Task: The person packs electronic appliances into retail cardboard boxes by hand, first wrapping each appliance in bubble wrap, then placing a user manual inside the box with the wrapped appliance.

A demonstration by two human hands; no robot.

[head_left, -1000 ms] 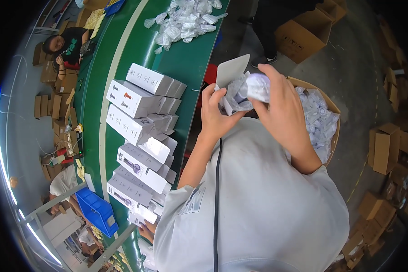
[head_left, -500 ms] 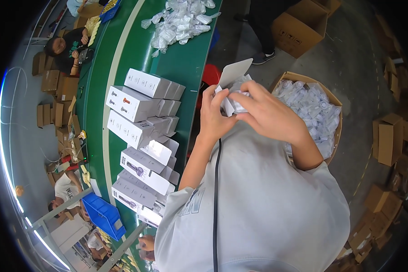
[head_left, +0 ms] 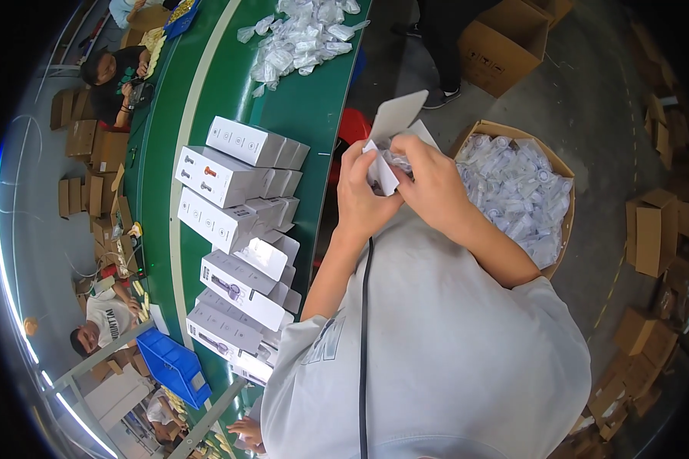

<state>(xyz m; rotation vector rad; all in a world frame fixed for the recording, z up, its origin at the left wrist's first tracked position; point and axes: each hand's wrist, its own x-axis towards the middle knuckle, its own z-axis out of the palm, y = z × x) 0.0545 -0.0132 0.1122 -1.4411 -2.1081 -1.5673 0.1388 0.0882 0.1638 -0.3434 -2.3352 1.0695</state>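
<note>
Right hand (head_left: 436, 183) deeper in white box (head_left: 386, 179) beside green table (head_left: 305, 107), floor (head_left: 597, 115) beyond

- This looks like a packing workshop in a factory.
- A long green table (head_left: 318, 107) runs through it, with lots of white boxes (head_left: 230, 183) in rows.
- A heap of little clear bags (head_left: 306, 46) sits there too.
- Other people (head_left: 109, 103) are across the table.
- Brown boxes (head_left: 651, 245) stand on the grey floor (head_left: 597, 130).
- One big carton (head_left: 566, 222) is full of see-through packets (head_left: 513, 187).
</note>
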